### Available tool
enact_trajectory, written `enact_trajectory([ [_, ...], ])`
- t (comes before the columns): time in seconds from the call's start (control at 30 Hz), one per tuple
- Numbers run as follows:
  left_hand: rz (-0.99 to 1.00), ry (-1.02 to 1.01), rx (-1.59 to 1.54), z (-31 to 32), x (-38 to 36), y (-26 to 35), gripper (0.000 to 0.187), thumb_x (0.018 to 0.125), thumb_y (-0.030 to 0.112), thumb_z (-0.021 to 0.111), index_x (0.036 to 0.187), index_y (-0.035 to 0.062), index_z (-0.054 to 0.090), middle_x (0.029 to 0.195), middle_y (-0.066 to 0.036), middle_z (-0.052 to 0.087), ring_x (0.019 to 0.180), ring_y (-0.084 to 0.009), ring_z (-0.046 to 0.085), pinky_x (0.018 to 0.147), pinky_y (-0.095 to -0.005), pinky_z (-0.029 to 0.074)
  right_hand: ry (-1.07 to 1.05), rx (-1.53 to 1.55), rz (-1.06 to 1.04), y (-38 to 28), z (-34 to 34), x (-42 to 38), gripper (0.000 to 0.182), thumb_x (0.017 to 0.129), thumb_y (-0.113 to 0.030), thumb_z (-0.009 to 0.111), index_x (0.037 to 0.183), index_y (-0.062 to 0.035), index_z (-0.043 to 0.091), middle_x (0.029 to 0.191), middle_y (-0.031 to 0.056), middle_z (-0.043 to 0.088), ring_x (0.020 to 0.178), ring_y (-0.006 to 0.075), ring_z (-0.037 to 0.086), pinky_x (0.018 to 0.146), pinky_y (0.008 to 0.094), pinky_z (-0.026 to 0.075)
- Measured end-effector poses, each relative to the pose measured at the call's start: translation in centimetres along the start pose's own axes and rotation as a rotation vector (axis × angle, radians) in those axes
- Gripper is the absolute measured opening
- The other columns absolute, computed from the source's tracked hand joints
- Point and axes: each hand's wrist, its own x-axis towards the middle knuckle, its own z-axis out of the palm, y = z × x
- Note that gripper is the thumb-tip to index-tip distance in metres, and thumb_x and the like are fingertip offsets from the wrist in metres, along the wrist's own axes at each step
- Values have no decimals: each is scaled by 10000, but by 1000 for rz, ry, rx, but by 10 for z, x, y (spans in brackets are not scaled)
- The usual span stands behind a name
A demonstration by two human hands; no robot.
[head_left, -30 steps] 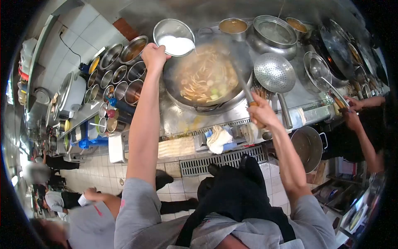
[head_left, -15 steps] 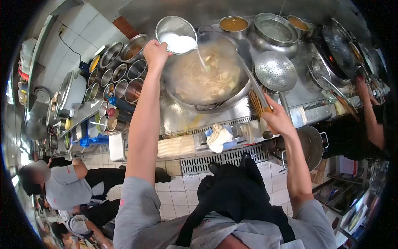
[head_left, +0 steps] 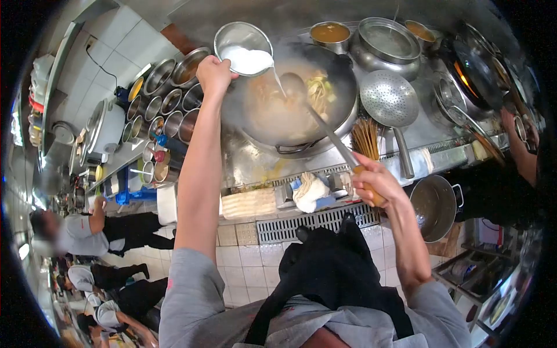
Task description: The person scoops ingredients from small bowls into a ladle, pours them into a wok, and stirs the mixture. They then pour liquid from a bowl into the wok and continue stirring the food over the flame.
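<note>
My left hand (head_left: 214,76) grips the rim of a metal bowl (head_left: 243,33) tilted over the left side of a large wok (head_left: 343,95). White liquid (head_left: 248,60) runs from the bowl's lip in a thin stream into the wok. In my right hand (head_left: 380,181) is a long ladle (head_left: 335,139), held by its wooden handle. The ladle's head sits in the middle of the wok, near the stream. Pale strips of food (head_left: 320,93) show at the wok's right side; steam blurs the rest.
A perforated skimmer (head_left: 389,95) and a bamboo brush (head_left: 365,138) lie right of the wok. Metal containers (head_left: 172,101) crowd the left. A pot (head_left: 434,209) stands by my right forearm. Another person's hand (head_left: 519,130) is far right; a folded cloth (head_left: 310,191) lies in front.
My right hand has moved down and slightly left, and the ladle has swung from the wok's right edge into its middle. The bowl shifts slightly left, still pouring.
</note>
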Motion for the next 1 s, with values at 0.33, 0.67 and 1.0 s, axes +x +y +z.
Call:
enact_trajectory([
  [0.33,-12,10,-11,-3,-1,-2,190,767,48,588,626,36,462,591,-116,608,566,-227,684,506,-306,492,218,-443,-177,5,0,58,727,803,9,504,1469,-69,222,546,-7,466,395,97,437,344,237,319],
  [0.67,-32,-20,4,1,-3,-4,198,768,51,594,624,35,459,605,-109,609,569,-233,685,504,-305,490,-74,325,168,20,-5,54,687,855,-27,507,1466,-187,235,637,-9,461,401,94,410,318,242,309],
  [1.0,-5,-4,31,-5,-12,-7,203,779,61,611,626,37,479,605,-94,606,561,-223,683,468,-285,473,215,194,52,47,68,6,522,880,-69,495,1383,-114,362,577,-10,431,387,90,408,313,251,312],
])
